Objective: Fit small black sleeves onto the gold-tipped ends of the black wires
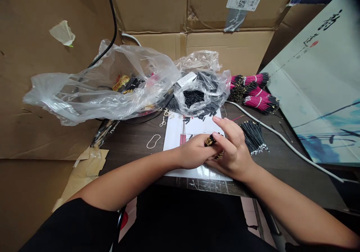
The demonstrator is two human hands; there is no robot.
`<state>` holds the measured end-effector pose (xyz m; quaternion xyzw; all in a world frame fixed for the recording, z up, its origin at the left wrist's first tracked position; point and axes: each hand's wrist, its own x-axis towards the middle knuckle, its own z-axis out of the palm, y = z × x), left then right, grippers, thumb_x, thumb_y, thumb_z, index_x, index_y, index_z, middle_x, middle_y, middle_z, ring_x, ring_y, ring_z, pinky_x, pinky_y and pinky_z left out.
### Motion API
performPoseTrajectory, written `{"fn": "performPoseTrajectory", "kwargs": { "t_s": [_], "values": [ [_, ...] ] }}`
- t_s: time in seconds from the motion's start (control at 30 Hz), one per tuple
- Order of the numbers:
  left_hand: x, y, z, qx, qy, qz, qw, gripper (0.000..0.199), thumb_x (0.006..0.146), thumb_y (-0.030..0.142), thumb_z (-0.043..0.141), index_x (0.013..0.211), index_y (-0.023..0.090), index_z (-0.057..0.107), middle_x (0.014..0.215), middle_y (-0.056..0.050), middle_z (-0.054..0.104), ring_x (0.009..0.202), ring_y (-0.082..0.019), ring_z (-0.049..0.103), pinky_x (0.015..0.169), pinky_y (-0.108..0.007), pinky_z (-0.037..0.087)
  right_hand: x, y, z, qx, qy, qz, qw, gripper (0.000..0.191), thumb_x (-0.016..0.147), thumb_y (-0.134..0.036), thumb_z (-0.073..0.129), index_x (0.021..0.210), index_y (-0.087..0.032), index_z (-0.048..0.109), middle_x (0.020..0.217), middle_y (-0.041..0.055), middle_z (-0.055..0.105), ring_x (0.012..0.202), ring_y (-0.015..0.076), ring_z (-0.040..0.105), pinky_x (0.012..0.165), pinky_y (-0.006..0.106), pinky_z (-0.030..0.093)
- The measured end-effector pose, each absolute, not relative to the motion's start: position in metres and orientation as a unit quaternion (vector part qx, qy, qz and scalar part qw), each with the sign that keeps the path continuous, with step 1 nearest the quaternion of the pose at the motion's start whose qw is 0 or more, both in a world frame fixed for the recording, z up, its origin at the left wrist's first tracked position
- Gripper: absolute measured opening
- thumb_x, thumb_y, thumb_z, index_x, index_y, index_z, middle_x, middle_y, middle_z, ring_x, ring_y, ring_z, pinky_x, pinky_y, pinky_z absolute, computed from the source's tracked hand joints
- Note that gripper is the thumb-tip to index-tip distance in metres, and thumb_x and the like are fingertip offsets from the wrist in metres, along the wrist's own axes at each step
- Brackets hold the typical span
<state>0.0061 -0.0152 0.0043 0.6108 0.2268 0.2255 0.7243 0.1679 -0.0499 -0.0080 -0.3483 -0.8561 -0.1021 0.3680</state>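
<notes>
Above the front part of a white printed sheet [172, 135], my two hands meet. My left hand [194, 151] is closed round a small bundle of black pieces with gold tips [209, 140]. Against the bundle's right side rests my right hand [234, 152], its fingers curved and its index finger raised. More gold tips show between the hands; the rest of the bundle is hidden. To the right lies a fanned bundle of black wires [253, 135] with silvery ends. Small black tubes [201, 117] are scattered at the sheet's top edge.
Behind the sheet stands an open clear bag of black tubes [194, 97]. A large plastic bag [112, 98] lies left, near rubber bands [153, 141]. Pink-and-black wire bundles [260, 101] are at the back right. A white cable [284, 139] crosses the dark table [135, 135].
</notes>
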Motion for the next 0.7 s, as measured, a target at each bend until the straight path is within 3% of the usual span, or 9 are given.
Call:
{"fn": "performPoseTrajectory", "kwargs": {
  "t_s": [0.17,0.5,0.7],
  "values": [
    [0.0059,-0.0153,0.0067,0.631,0.210,0.244,0.706,0.024,0.084,0.022,0.048,0.062,0.014,0.043,0.056,0.005,0.037,0.056,-0.006,0.033,0.055,-0.023,0.029,0.1679,-0.0502,-0.0087,-0.352,-0.853,-0.121,0.367,0.066,0.072,-0.038,0.073,0.128,-0.026,0.040,0.152,0.0105,0.030,0.132,0.0314,0.041,0.105,0.060,0.041],
    [0.0040,-0.0157,0.0111,0.641,0.216,0.235,0.698,0.025,0.085,0.026,0.051,0.064,0.015,0.042,0.060,0.005,0.036,0.058,-0.007,0.031,0.054,-0.023,0.026,0.1678,-0.0518,-0.0093,-0.363,-0.833,-0.156,0.387,0.057,0.069,-0.037,0.075,0.117,-0.031,0.044,0.152,0.0049,0.031,0.127,0.0288,0.046,0.104,0.059,0.042],
    [0.0039,-0.0151,0.0086,0.613,0.185,0.195,0.743,0.032,0.085,0.024,0.049,0.057,0.016,0.037,0.052,0.006,0.034,0.051,-0.005,0.030,0.050,-0.023,0.025,0.1682,-0.0522,-0.0036,-0.339,-0.851,-0.107,0.388,0.076,0.066,-0.048,0.076,0.128,-0.022,0.041,0.140,0.0147,0.043,0.123,0.0326,0.048,0.106,0.061,0.038]
  ]
}}
